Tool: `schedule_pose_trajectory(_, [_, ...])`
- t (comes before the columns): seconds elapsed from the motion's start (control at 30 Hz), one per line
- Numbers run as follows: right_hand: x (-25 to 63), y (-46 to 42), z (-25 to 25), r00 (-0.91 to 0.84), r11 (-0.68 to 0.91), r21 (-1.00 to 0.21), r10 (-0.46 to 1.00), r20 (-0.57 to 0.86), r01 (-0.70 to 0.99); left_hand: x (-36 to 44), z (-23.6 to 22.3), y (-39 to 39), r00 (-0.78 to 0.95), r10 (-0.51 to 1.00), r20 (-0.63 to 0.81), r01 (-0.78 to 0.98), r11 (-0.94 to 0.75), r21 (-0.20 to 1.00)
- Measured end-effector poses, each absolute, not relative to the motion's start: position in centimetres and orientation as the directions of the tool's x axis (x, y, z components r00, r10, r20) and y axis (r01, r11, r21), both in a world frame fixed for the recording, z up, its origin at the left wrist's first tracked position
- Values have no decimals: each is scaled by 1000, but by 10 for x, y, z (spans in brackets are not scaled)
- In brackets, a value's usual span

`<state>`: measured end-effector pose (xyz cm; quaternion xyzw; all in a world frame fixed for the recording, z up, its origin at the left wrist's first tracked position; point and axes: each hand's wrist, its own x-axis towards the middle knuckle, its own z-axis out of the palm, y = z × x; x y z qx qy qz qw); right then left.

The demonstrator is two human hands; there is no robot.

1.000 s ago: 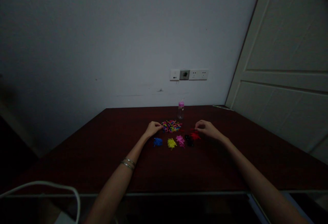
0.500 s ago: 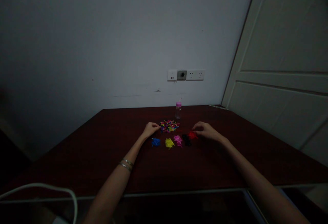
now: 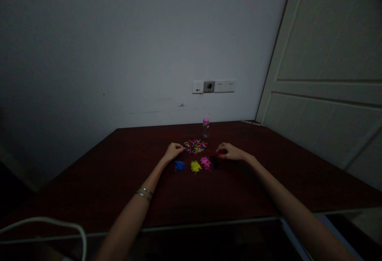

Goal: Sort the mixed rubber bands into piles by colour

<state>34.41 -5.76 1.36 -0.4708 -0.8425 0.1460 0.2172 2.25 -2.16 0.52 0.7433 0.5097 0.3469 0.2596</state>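
Observation:
A mixed pile of small coloured rubber bands (image 3: 195,146) lies in the middle of the dark red table. My left hand (image 3: 174,150) is at the pile's left edge, its fingertips pinched together; what they hold is too small to make out. My right hand (image 3: 231,152) hovers over the red bands (image 3: 220,155) and partly hides them, its thumb and fingers curved and slightly apart. Single-colour heaps sit in a row nearer me: blue bands (image 3: 179,166), yellow bands (image 3: 195,166), pink bands (image 3: 205,163) and black bands (image 3: 215,161).
Behind the mixed pile stands a clear bottle with a pink cap (image 3: 205,128). The table (image 3: 143,141) meets a wall with sockets (image 3: 214,86). A pale door (image 3: 325,86) is on the right. A white cable (image 3: 44,221) curves over the front left edge.
My right hand has moved left, closer to the mixed pile, and now covers more of the red heap. My left hand stays at the pile's left edge. The view has shifted slightly.

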Motion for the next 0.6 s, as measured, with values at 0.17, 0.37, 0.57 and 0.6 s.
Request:
schedule_pose_trajectory(0.17, [342,-60,16,-469,515,-397,857,214,760,23,7,-24,239,939,246,583,-341,737])
schedule_pose_trajectory(0.37, [345,-62,20,-471,501,-370,865,174,782,23,5,-21,248,939,237,590,-341,732])
schedule_pose_trajectory(0.57, [349,-63,23,-446,466,-394,883,147,792,23,8,-22,255,938,235,618,-345,707])
schedule_pose_trajectory(0.6, [348,-64,24,-454,475,-403,878,153,783,23,9,-23,252,940,232,620,-340,707])
